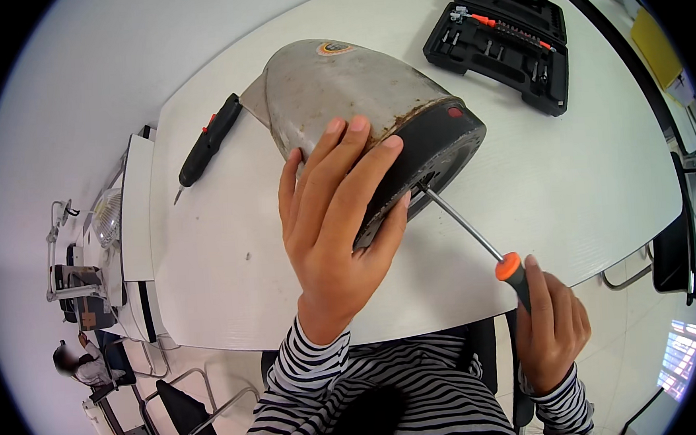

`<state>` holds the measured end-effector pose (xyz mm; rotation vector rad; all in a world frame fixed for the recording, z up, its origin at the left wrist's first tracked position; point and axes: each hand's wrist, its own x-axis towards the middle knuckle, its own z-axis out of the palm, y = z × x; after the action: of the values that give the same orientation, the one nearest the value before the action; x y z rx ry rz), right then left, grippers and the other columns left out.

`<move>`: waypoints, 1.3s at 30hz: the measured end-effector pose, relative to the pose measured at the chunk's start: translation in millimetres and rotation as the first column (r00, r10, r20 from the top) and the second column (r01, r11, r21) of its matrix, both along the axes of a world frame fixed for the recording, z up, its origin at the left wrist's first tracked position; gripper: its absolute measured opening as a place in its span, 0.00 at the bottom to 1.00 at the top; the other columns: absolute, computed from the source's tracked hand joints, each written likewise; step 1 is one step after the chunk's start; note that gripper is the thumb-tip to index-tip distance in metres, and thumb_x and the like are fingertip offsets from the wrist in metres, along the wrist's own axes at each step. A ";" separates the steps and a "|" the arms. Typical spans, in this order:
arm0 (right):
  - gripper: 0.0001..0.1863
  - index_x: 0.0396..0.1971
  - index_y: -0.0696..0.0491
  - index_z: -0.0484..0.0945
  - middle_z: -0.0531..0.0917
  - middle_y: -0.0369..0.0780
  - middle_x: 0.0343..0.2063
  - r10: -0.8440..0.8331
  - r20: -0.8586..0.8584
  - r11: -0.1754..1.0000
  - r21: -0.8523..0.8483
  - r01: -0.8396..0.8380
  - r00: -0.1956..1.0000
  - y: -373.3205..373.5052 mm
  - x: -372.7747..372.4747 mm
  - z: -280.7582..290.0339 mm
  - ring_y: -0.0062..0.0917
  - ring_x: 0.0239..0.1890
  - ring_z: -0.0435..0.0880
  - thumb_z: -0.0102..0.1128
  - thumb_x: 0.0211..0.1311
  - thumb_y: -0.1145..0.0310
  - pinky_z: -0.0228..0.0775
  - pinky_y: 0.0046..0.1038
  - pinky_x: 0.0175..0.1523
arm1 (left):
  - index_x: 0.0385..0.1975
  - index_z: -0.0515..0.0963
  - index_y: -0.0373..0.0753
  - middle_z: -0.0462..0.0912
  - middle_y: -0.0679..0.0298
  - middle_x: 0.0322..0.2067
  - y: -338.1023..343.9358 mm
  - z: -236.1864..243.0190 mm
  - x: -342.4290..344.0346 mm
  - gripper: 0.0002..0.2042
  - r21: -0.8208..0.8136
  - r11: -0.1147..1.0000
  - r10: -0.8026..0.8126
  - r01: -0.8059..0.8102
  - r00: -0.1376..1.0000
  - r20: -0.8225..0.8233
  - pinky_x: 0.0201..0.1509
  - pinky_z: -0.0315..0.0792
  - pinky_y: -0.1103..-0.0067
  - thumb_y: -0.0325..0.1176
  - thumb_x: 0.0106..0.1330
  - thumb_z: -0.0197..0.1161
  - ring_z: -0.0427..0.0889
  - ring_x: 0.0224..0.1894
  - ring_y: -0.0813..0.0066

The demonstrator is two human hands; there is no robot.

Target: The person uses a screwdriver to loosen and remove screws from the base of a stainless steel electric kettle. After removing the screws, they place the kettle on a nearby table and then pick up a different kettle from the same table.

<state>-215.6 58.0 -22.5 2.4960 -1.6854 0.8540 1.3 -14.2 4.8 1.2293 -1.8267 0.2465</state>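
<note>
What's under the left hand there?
Under the left hand lies the tipped kettle: its grey metal side and black base show around it. The parts directly beneath the hand are covered, so any marks or fittings there can't be seen.

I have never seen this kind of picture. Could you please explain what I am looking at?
There is no robot here: these are a person's two bare hands. A wide fisheye camera on the person's head looks down, so straight edges bend. The left hand holds a worn, grey metal kettle-like vessel by its side and its round black base. The right hand holds a black-and-orange-handled screwdriver, its steel tip at the base. On the curved white table also lie a black stick-shaped driver tool and an open black plastic toolcase.
</note>
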 end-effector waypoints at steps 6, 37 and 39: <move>0.18 0.37 0.59 0.72 0.72 0.38 0.15 0.010 0.089 0.994 0.111 -0.019 0.996 -1.6 0.4 6.0 0.23 0.13 0.70 0.64 0.43 0.72 0.60 0.21 0.16 | 0.40 0.75 0.36 0.75 0.56 0.44 2.9 -0.4 -3.2 0.21 0.014 1.000 -0.013 0.013 0.999 -0.031 0.57 0.59 0.67 0.21 0.41 0.64 0.70 0.52 0.60; 0.19 0.37 0.60 0.74 0.73 0.38 0.18 -0.002 -0.179 0.976 -0.213 -0.036 0.984 -1.9 -2.8 10.0 0.21 0.14 0.70 0.63 0.40 0.76 0.60 0.20 0.16 | 0.42 0.75 0.41 0.74 0.57 0.46 5.7 -10.5 1.6 0.21 -0.032 0.999 0.026 -0.029 0.995 -0.093 0.56 0.57 0.66 0.25 0.44 0.64 0.70 0.52 0.62; 0.20 0.37 0.61 0.73 0.72 0.38 0.18 0.060 -0.017 0.996 -0.068 -0.062 0.998 -1.9 -4.0 5.2 0.21 0.14 0.70 0.65 0.39 0.74 0.60 0.20 0.15 | 0.42 0.75 0.41 0.74 0.57 0.46 5.5 -9.9 0.1 0.21 -0.028 0.999 0.027 -0.029 0.995 -0.096 0.56 0.57 0.65 0.24 0.44 0.64 0.70 0.52 0.63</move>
<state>-219.7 56.1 -17.3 2.5143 -1.5556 0.8795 1.4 -8.7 -5.1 1.2263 -1.7189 0.2256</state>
